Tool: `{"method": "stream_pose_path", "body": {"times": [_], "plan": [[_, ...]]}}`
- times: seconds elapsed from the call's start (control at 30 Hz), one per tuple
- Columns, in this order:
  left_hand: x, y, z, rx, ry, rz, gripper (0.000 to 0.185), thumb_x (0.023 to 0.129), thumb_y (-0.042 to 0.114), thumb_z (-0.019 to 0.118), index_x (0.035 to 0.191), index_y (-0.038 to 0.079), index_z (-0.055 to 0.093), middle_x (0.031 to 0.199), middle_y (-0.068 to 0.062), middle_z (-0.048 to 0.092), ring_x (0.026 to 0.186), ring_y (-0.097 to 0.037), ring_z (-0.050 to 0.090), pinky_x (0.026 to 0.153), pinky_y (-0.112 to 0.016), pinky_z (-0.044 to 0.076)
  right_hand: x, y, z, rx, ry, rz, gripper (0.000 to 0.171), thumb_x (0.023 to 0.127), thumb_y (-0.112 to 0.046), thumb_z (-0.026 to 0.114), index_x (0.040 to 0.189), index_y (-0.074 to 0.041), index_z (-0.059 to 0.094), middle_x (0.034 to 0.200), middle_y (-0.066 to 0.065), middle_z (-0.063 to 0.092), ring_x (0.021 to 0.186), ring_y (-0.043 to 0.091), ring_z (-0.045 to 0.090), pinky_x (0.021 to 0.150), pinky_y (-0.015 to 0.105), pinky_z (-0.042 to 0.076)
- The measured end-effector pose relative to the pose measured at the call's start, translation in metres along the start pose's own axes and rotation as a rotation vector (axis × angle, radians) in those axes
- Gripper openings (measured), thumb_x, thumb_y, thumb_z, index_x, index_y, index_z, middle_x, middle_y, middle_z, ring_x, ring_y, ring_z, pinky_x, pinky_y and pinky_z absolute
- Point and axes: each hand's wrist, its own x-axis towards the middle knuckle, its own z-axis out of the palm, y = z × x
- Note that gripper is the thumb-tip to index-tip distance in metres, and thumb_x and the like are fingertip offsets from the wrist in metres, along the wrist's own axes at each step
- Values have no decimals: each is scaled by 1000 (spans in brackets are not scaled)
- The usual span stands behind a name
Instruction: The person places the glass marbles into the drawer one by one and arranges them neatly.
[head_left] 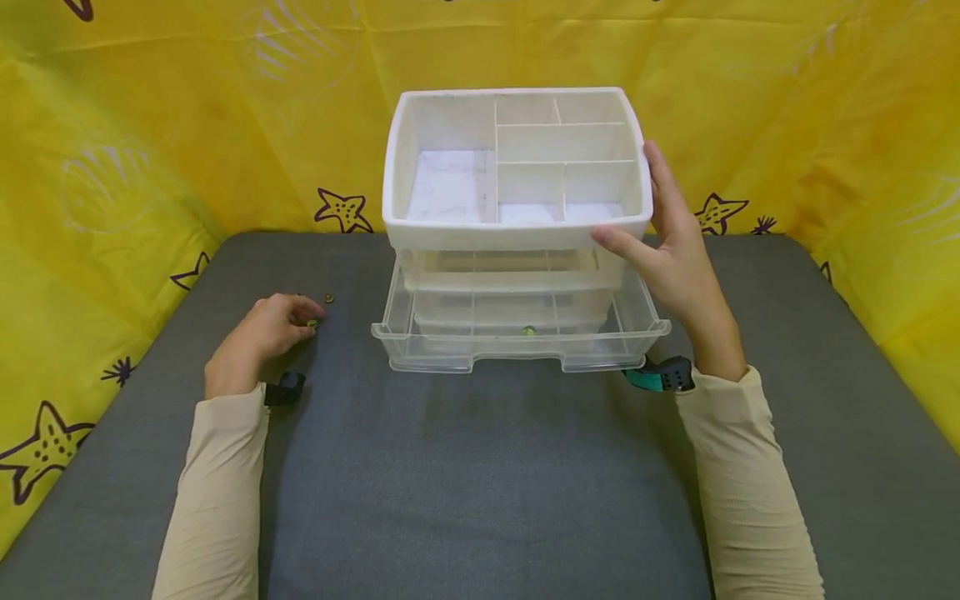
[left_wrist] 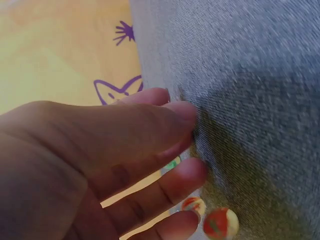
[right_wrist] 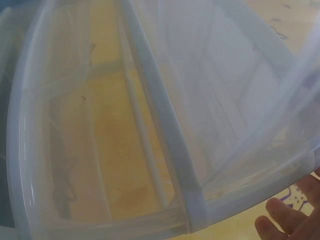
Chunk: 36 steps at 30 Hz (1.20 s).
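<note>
- We see a translucent plastic organizer [right_wrist: 165,125] very close, filling nearly the whole right wrist view.
- A thick pale rim [right_wrist: 172,150] runs diagonally down the middle, meeting a curved edge at the bottom.
- Yellow shows through the clear walls.
- Fingertips [right_wrist: 280,212] of the right hand [right_wrist: 292,220] sit bottom right, just beside the rim's corner; contact unclear.
</note>
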Motion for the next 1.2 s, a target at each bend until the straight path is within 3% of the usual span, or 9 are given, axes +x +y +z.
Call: {"method": "stream_pose_path", "body": {"times": [0.33,0.57,0.9,1.2], "plan": [[3,2,4,9,0,19,20,89,2,66,107,-5,70,97,-23,70,93,-36,63,87,-54,48,0,0,0,-1,-4,-1,90,89,-11,73,158,-31,20,158,-1,37,129,21,48,102,36,52],[3,6,6,13,17,22,18,89,6,67,104,-3,71,95,-19,73,91,-32,64,85,-48,49,0,-1,0,0,-4,-1,90,88,-11,73,158,-30,20,158,-1,36,131,22,47,106,45,48],[4,12,9,-24,39,65,19,94,10,66,107,-2,71,98,-18,73,91,-29,66,84,-45,50,0,1,-1,-10,0,-8,90,89,-11,73,158,-30,20,158,0,37,127,20,49,98,28,53],[6,15,8,-33,90,64,20,94,9,65,109,-3,70,100,-21,72,92,-33,65,85,-47,50,0,0,0,-15,1,-10,90,89,-11,73,159,-28,20,158,-1,37,128,21,49,102,38,52]]}}
